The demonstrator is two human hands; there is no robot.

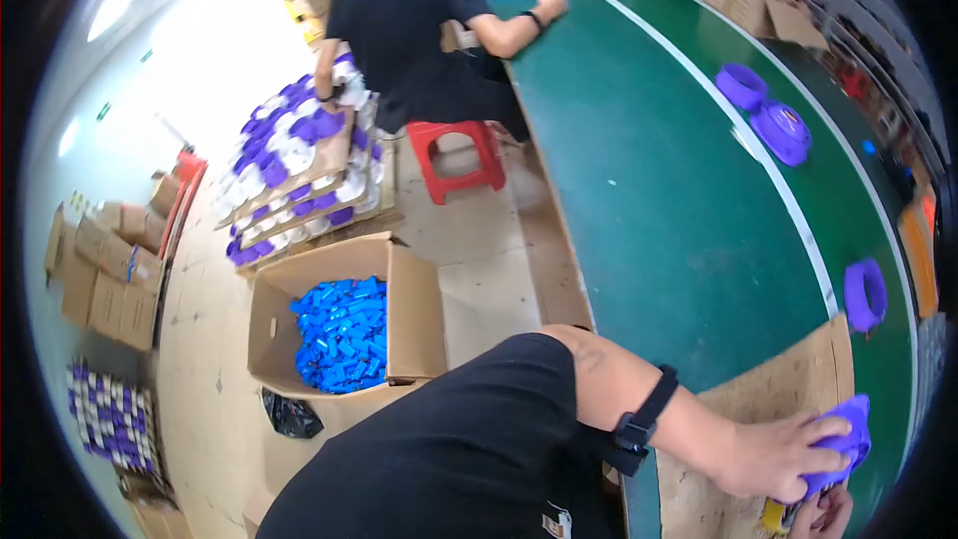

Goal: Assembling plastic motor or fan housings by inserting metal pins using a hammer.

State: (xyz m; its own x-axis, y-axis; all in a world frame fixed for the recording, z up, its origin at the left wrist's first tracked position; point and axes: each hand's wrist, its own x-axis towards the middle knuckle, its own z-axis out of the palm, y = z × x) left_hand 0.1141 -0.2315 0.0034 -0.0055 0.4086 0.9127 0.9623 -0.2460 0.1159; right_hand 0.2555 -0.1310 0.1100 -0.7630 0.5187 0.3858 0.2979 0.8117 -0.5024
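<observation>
Green table point(659, 240) bears a brown board point(783, 379); at its edge, the left hand point(778, 457) grips a purple part point(854, 421), probably light, stiff, slick, best held by its rim. Right hand point(824, 515), just below: grip unclear.

Over the feed, I see my left forearm point(689, 417) angling past the black strap point(656, 397), left hand point(783, 451) beyond it, fingers point(826, 460) curled; my right hand point(824, 517) (partly cropped) sits farther off.
</observation>
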